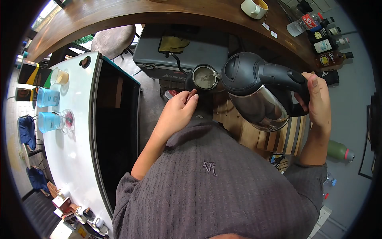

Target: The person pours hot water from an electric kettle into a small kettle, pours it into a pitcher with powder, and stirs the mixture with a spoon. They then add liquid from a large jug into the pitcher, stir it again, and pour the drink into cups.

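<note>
One grey shirt (223,175), crinkled and finely ribbed, lies nearest. Beyond it, the left hand (179,109) is closed on a brown grip (191,95) beside the pot (190,82), seemingly its handle; the right hand (317,97) wraps the handle of the kettle (258,109). The pot is open in front of the body, cloudy liquid inside, with the kettle's lip at its rim; whether they touch, I cannot tell.

Tipping the kettle too steeply could send liquid past the small mouth onto the left fingers; a loose grip could let the pot tilt and spill. Overfilling could push liquid out through the thin, curved spout (179,64).

The kettle joins matte black plastic to a shiny, rounded body; the pot is dark, round and bright-rimmed. Farther lie straight wooden slats (248,137), a hard grey case (147,59) bearing a rumpled olive cloth (177,44), and a smooth brown bar (131,10).
</note>
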Motion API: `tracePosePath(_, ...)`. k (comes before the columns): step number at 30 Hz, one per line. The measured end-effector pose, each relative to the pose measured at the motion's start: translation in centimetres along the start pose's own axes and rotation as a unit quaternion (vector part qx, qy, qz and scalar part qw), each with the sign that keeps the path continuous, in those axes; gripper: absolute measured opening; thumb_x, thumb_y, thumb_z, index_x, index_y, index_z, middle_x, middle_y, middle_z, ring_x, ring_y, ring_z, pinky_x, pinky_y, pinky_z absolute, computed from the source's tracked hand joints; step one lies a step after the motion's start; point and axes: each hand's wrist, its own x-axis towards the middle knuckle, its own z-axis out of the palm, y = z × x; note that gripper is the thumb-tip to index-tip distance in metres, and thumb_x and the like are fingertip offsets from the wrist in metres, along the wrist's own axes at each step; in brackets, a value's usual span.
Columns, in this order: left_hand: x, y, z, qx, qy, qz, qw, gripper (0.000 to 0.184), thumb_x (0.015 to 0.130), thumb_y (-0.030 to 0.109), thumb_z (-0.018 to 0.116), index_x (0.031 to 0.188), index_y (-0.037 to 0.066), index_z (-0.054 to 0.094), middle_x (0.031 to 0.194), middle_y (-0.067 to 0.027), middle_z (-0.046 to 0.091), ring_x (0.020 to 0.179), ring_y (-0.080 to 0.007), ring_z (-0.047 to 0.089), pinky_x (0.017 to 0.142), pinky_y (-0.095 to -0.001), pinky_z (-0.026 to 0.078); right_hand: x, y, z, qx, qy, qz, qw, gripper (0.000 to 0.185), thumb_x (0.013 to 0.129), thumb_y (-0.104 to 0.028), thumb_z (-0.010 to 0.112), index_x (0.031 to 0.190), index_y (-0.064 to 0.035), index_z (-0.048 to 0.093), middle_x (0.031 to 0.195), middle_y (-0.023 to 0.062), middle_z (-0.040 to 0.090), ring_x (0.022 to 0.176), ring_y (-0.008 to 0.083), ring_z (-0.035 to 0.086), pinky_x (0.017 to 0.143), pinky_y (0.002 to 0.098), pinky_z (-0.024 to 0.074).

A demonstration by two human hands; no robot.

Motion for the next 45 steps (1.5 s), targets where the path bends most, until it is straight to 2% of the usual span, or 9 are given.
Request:
tracePosePath(26,0.2,-0.2,-0.3,0.008,0.0,0.012,1.0,0.036,0.094,0.026,0.052,0.078,-0.006,0.05,0.062,-0.0141,0.049,0.061,-0.0195,0.049,0.063,-0.0345,0.043,0.5,-0.2,0.1,0.013,-0.032,-0.004,0.999,0.054,0.097,-0.052,0.044,0.074,-0.0051,0.057,0.055,-0.0034,0.047,0.044,0.0021,0.041,0.04,0.0177,0.0296)
tracePosePath(30,0.1,-0.4,-0.3,0.007,-0.002,0.009,1.0,0.036,0.094,0.026,0.053,0.077,-0.006,0.05,0.062,-0.0129,0.048,0.061,-0.017,0.048,0.062,-0.0334,0.042,0.5,0.0,0.1,0.01,-0.019,-0.005,1.0,0.054,0.097,-0.051,0.044,0.072,-0.0052,0.057,0.054,-0.0036,0.047,0.044,0.0024,0.041,0.041,0.0184,0.0294)
tracePosePath(34,-0.1,-0.9,-0.2,-0.007,0.0,0.008,1.0,0.036,0.094,0.026,0.053,0.077,-0.005,0.05,0.062,-0.0109,0.047,0.061,-0.0147,0.046,0.061,-0.0321,0.041,0.4,-0.7,0.5,0.002,-0.048,-0.01,0.999,0.054,0.098,-0.05,0.044,0.071,-0.0049,0.057,0.056,-0.0039,0.047,0.047,0.0027,0.041,0.043,0.0191,0.0297)
tracePosePath(45,-0.2,-0.8,-0.1,-0.024,0.007,0.001,1.0,0.036,0.094,0.027,0.053,0.076,-0.005,0.051,0.06,-0.0095,0.047,0.059,-0.0146,0.045,0.059,-0.0324,0.04,0.4,-1.3,0.7,0.023,-0.065,0.0,0.998,0.053,0.098,-0.049,0.045,0.073,-0.0041,0.061,0.056,-0.0038,0.048,0.05,0.0026,0.04,0.046,0.0202,0.0301)
